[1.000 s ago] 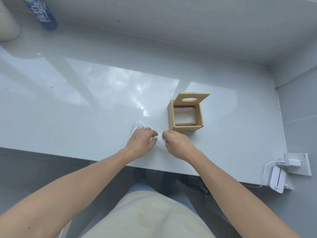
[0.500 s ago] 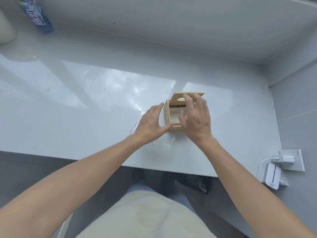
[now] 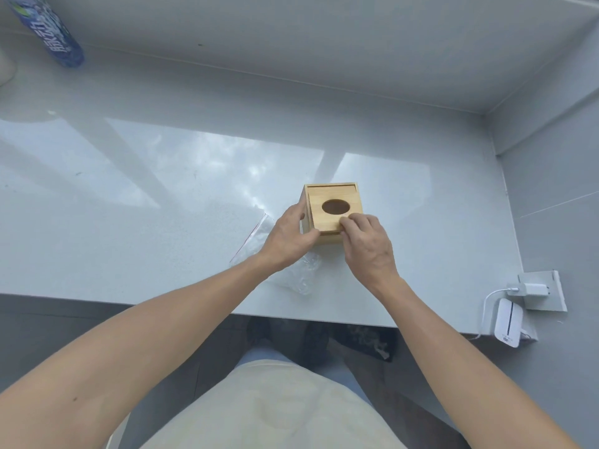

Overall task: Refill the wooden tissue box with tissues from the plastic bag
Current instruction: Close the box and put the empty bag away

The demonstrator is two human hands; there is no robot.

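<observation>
The wooden tissue box [image 3: 334, 192] stands on the pale counter [image 3: 129, 196], its lid down and the oval hole facing up. My left hand [image 3: 290, 236] grips the box's left side and front corner. My right hand [image 3: 368, 244] rests its fingertips on the lid's front edge. The clear plastic bag [image 3: 301, 273] with a red zip strip lies flat and crumpled on the counter under my left wrist. No tissue shows through the hole.
A blue-labelled bottle [image 3: 52, 34] lies at the far left back, beside a white object [image 3: 5, 69] at the frame edge. A wall socket with a white charger [image 3: 534, 288] and a white device [image 3: 507, 322] sit low on the right. The counter's front edge runs just below the bag.
Both hands let go of the bag and moved to the box. The lid, standing open a second ago, is now down over the tissues.
</observation>
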